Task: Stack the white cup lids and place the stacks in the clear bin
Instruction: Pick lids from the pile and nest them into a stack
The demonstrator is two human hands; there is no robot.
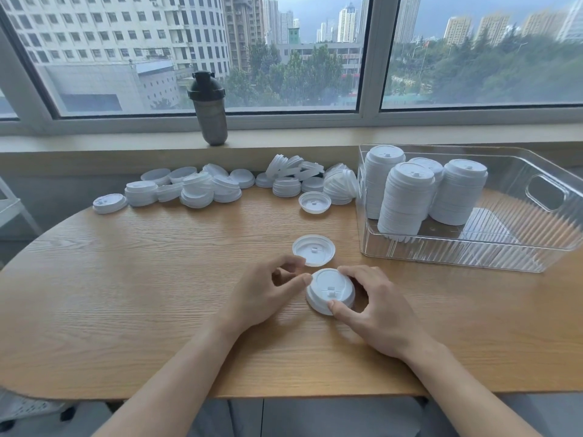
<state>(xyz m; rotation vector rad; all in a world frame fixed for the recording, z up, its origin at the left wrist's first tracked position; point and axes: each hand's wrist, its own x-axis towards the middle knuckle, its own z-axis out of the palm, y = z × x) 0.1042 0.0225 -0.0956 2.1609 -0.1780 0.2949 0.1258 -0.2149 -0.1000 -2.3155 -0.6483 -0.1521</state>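
Note:
A white cup lid [329,290] lies dome up on the wooden table near the front, between my two hands. My right hand [375,307] curls round its right side, thumb at the near rim and fingers at the far rim. My left hand [268,290] touches its left rim with a fingertip while the thumb and other fingers reach the edge of a second lid [314,250], which lies upside down just behind. A third upturned lid [315,202] sits farther back. The clear bin [536,253] at the right holds several tall lid stacks [405,201].
Many loose lids and short stacks [202,187] lie along the table's back edge by the windowsill. A dark shaker bottle [209,108] stands on the sill. The table's [126,294] front edge runs close to my body, and its left end is rounded.

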